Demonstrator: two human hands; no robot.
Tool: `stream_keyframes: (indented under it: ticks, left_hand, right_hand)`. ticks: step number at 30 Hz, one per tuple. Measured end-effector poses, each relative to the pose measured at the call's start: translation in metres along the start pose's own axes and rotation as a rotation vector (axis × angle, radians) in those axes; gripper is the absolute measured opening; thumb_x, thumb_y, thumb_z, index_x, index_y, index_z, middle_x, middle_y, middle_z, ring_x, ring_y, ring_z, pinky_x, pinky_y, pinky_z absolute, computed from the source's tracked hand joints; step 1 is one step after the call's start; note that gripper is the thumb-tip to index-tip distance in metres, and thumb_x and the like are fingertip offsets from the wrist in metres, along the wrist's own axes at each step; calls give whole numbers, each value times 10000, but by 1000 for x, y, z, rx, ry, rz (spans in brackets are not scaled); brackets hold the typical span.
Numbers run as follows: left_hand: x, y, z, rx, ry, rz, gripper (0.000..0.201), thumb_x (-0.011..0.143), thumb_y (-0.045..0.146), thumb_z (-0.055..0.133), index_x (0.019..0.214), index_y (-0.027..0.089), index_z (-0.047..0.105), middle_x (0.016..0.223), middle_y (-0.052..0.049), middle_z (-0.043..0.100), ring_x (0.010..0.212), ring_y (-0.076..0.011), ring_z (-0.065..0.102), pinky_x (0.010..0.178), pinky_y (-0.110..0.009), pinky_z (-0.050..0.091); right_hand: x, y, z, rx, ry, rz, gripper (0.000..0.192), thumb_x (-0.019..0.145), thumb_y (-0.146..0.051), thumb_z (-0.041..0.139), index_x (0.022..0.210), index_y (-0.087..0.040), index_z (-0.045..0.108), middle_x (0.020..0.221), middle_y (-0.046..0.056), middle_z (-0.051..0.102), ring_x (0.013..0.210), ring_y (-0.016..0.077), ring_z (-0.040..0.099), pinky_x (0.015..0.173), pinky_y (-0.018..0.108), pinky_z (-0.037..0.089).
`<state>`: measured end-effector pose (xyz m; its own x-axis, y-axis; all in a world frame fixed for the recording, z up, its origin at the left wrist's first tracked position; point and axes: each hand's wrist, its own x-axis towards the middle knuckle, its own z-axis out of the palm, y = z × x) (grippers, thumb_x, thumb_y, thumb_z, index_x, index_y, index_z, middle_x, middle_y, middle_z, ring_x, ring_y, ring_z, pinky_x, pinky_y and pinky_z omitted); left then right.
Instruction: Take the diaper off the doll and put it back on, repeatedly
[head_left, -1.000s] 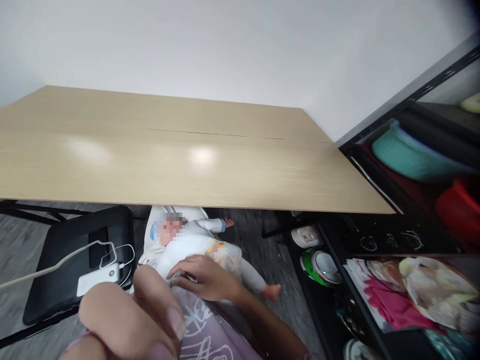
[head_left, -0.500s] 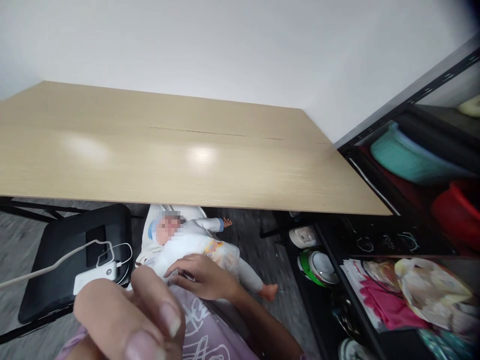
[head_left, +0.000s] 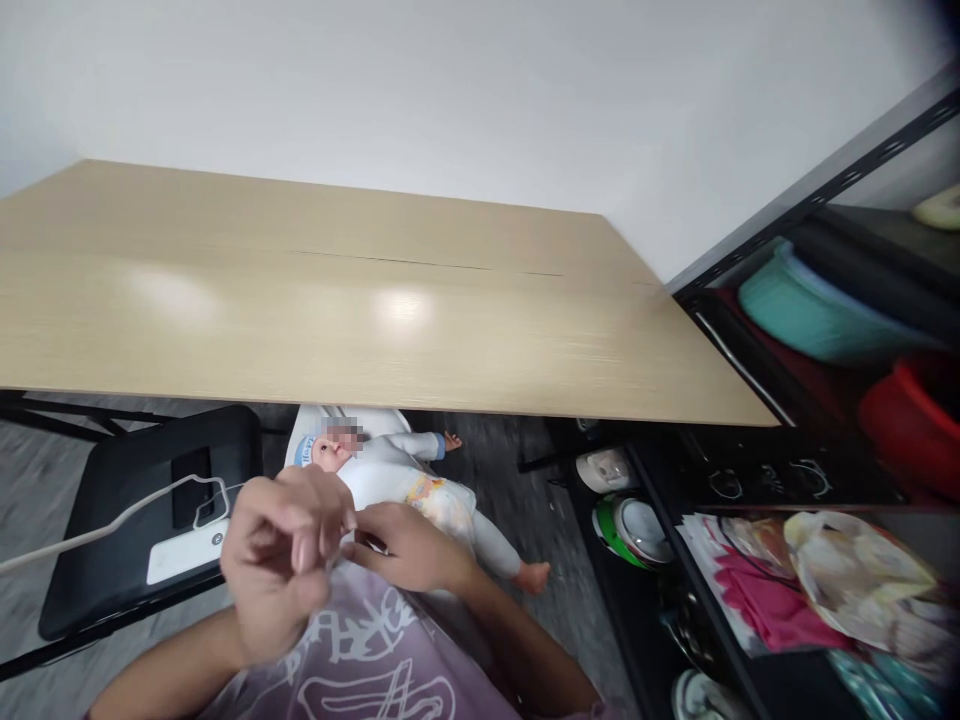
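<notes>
- Two hands meet low in the head view, over our lap in its pale purple printed shirt (head_left: pixel 360 660): our left hand (head_left: pixel 281 560) has dropped away from the camera within the last second and now curls loosely, fingertips pinched near the right one; whether it grips anything we cannot tell.
- Our right hand (head_left: pixel 405 548) lies flat, fingers narrow, resting on the baby doll in a white bodysuit and printed nappy (head_left: pixel 409 490), much as it did a second ago.
- That doll lies on its back on our knees, head toward the table, one bare foot out to the right.
- Left of it, a white power bank with a white cable (head_left: pixel 180 552) sits on a black chair seat (head_left: pixel 127 510).
- Beyond, the long pale wooden tabletop (head_left: pixel 375 320) spans the view.
- Right, a black metal shelf rack (head_left: pixel 757 440) holds a teal basin (head_left: pixel 817 310) and bright cloths.
</notes>
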<state>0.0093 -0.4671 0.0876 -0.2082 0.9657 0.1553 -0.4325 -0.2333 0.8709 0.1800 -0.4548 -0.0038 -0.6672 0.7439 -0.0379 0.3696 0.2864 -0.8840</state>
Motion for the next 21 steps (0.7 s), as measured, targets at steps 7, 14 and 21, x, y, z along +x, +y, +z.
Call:
stream_keyframes:
  ticks: [7, 14, 21]
  left_hand:
    - [18, -60, -74, -50, 309, -425, 536, 632, 425, 1159, 1035, 251, 851, 674, 76, 603, 693, -109, 624, 768, -248, 599]
    - [22, -82, -105, -136, 413, -504, 554, 674, 401, 1149, 1110, 217, 860, 1051, 13, 822, 783, -82, 704, 822, -184, 662]
    - [15, -72, -114, 15, 340, -518, 586, 596, 376, 1159, 1019, 227, 782, 846, 40, 734, 777, -119, 711, 790, -211, 623]
  right_hand:
    - [1, 3, 3, 1, 30, -5, 254, 1136, -392, 676, 1299, -352, 867, 1029, 59, 865, 1041, 267, 831, 1003, 349, 628]
    - [3, 0, 0, -29, -17, 50, 272, 1135, -384, 672, 1326, -368, 864, 1041, 67, 866, 1031, 264, 823, 1010, 353, 632]
    - [-1, -2, -1, -20, -18, 25, 263, 1142, -386, 664, 1302, -340, 868, 985, 51, 844, 1017, 262, 819, 965, 347, 623]
